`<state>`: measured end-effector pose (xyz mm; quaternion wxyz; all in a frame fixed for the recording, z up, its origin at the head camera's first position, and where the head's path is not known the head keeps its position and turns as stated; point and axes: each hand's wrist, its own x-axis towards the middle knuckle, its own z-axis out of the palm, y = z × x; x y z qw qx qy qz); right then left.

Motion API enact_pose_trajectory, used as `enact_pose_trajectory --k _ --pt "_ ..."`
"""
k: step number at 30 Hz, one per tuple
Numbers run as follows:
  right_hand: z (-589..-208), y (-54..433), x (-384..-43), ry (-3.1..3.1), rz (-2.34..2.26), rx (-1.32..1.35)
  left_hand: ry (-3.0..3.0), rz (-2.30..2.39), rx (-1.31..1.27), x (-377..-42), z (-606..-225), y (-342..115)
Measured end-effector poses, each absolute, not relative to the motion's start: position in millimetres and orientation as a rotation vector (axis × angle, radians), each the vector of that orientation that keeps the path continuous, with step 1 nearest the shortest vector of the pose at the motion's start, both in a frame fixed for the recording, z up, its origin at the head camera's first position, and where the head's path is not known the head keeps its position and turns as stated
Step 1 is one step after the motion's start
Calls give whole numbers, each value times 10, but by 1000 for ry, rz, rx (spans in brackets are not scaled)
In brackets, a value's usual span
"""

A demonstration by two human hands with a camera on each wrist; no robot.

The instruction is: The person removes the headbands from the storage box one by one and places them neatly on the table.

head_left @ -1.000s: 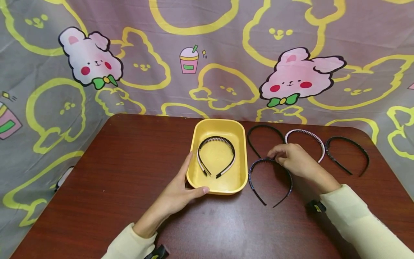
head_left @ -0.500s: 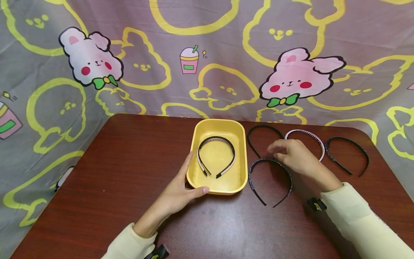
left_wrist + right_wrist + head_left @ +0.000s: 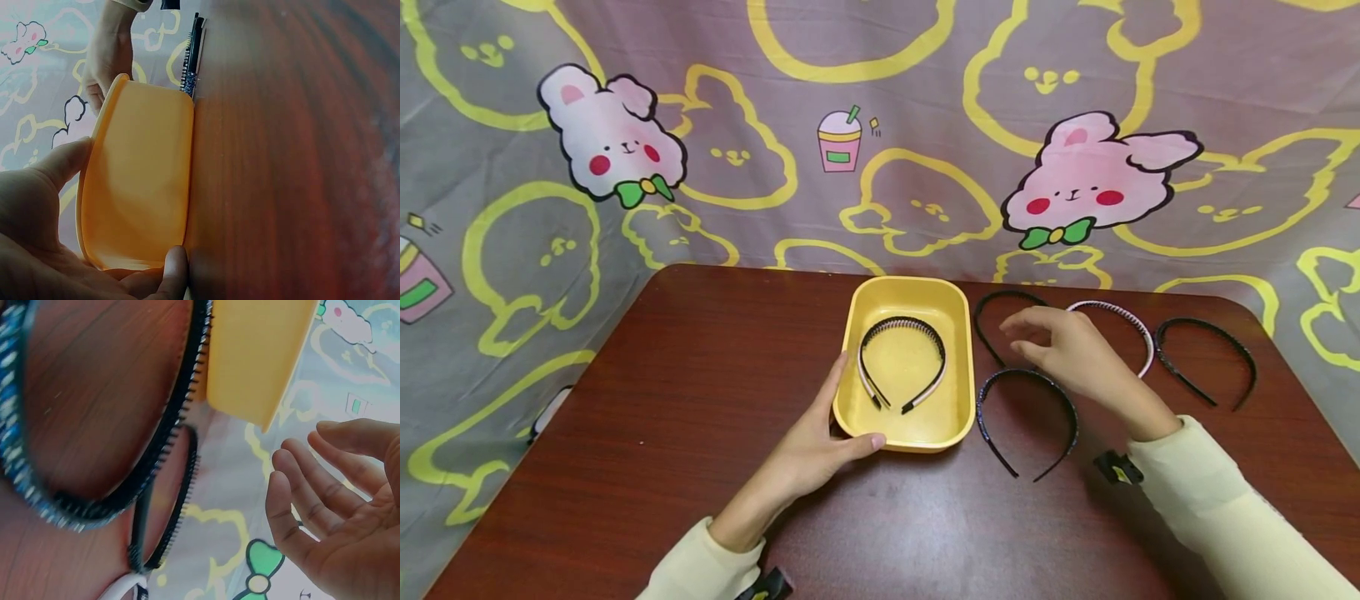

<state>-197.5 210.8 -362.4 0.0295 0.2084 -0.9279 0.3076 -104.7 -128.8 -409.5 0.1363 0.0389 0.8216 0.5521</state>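
Note:
My left hand (image 3: 805,458) grips the near left corner of a yellow plastic box (image 3: 964,400), with the thumb on its front rim and the fingers along its side. Inside the box, black and pale pink headbands (image 3: 942,350) lie overlapping, toothed edges showing. My right hand (image 3: 1067,346) hovers above the table to the right of the box, fingers loosely bent and holding nothing. Just below it on the table lies a dark headband with blue glitter (image 3: 981,408), seen close in the right wrist view. A plain black headband (image 3: 982,333) is partly hidden behind that hand.
Farther right on the brown table (image 3: 700,358) lie a whitish-pink headband (image 3: 1138,321) and a dark headband (image 3: 1243,346). A printed cloth (image 3: 737,233) with rabbit faces hangs right behind the table's back edge.
My right hand has come up off the blue-glitter headband's top and shifted slightly left and away, with its fingers spreading. My left hand and the box have stayed put.

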Motion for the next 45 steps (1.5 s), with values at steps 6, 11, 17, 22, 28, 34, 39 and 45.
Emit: enact_pose_trajectory --k 6,11,17,22,28,34,39,45 --pt "-3571 1938 -1980 -2812 1064 684 2385 1594 112 -1046 -4096 -1300" --pt "-3580 1802 -2011 -2767 1122 726 2391 1593 115 -1048 -4106 -1295" --pt "-3579 1658 -2039 -2722 1135 754 2380 1599 104 -1051 -4109 -1292" --pt "-3578 1534 -2081 -2693 1153 796 2381 1595 95 -1058 -4118 -1295" --pt "-3590 1399 -2168 -2746 1139 800 2378 1602 115 -1054 -4109 -1298" --pt "-3600 1266 -2259 -2808 1162 795 2379 1598 132 -1061 -4111 -1295" --pt "-3641 1202 -2344 -2844 1161 801 2371 1591 103 -1059 -4114 -1291" --pt "-3695 1141 -2426 -2860 1097 870 2381 1593 105 -1054 -4116 -1285"
